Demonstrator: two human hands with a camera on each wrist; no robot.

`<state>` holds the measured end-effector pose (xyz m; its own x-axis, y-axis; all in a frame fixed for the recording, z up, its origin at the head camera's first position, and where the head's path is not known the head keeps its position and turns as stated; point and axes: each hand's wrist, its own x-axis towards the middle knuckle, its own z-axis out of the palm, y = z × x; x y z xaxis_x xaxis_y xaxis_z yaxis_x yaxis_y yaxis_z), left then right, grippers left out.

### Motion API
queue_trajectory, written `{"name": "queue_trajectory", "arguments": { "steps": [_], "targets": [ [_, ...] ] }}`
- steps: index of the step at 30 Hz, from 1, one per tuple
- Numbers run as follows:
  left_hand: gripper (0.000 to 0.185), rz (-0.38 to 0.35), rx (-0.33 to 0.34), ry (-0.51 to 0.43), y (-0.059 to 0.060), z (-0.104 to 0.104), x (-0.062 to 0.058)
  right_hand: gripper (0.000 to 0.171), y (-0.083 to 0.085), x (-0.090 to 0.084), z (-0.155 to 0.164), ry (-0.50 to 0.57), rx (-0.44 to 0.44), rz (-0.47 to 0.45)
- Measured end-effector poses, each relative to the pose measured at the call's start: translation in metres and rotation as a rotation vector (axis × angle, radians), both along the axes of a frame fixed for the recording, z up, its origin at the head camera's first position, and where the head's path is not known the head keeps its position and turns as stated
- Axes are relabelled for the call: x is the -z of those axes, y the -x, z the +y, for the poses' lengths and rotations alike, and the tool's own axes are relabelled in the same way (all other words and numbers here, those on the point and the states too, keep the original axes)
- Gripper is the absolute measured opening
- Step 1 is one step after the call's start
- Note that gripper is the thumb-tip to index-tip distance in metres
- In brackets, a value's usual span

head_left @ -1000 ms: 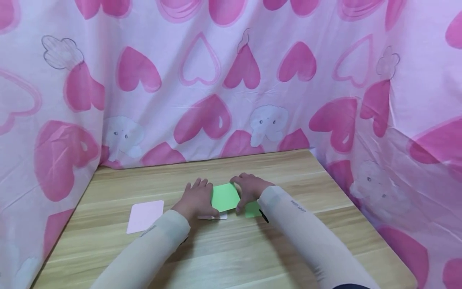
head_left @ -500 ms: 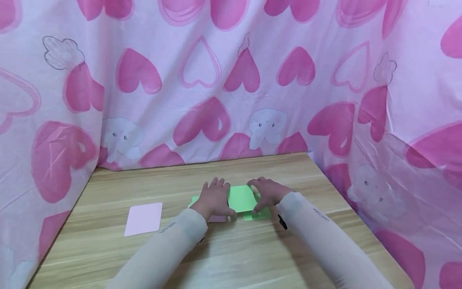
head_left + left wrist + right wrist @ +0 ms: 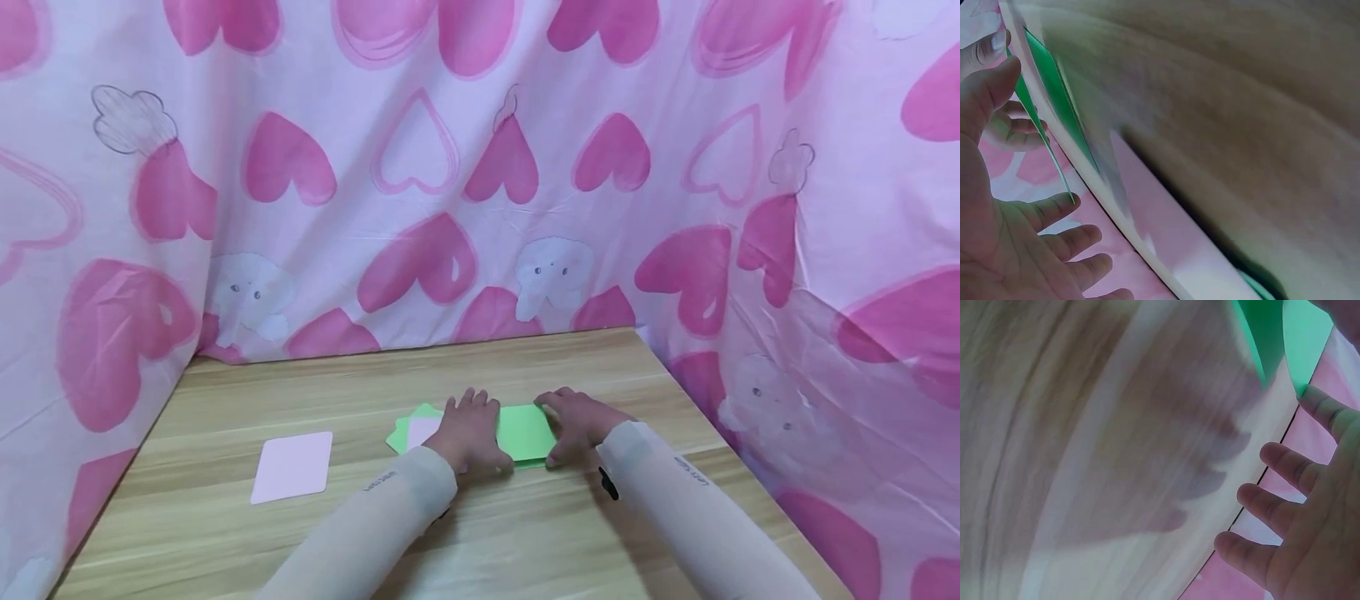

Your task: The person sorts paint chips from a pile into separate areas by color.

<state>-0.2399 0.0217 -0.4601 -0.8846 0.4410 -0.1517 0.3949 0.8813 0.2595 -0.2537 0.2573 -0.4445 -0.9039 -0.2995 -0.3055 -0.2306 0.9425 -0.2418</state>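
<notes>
We find the left hand (image 3: pixel 471 433) and right hand (image 3: pixel 581 423) gripping a green card (image 3: pixel 525 431) between them by opposite edges, raised over a lower green card (image 3: pixel 1054 75). Just left of the left hand lies a pink card (image 3: pixel 422 429); farther left, a second pink card (image 3: pixel 292 468).

Before you, the table (image 3: pixel 360 379) has cloth (image 3: pixel 420 183) at its left, behind it and at its right. Your left hand (image 3: pixel 471 433) and right hand (image 3: pixel 583 423) hold the raised card (image 3: pixel 525 432) between them, each at its own side. That card sits just above the lower card (image 3: pixel 1060 94), with a gap between the two; the lower card lies on the table. Just left of your left hand, and partly behind it, the inner card (image 3: pixel 422 428) lies over the bottom piece (image 3: pixel 400 437). Farther left, well apart from these, the outer card (image 3: pixel 292 468) rests alone on the table.
</notes>
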Motion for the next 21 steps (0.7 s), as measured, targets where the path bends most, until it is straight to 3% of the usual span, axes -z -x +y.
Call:
{"name": "queue_trajectory", "arguments": {
  "steps": [8, 21],
  "targets": [
    [0.105, 0.008, 0.006, 0.0, -0.004, 0.009, 0.006, 0.106, -0.005, 0.007, 0.007, -0.02, 0.032, -0.014],
    [0.103, -0.003, -0.001, 0.004, -0.004, 0.015, 0.005, 0.104, -0.002, 0.007, 0.011, -0.008, -0.009, -0.01]
  ]
}}
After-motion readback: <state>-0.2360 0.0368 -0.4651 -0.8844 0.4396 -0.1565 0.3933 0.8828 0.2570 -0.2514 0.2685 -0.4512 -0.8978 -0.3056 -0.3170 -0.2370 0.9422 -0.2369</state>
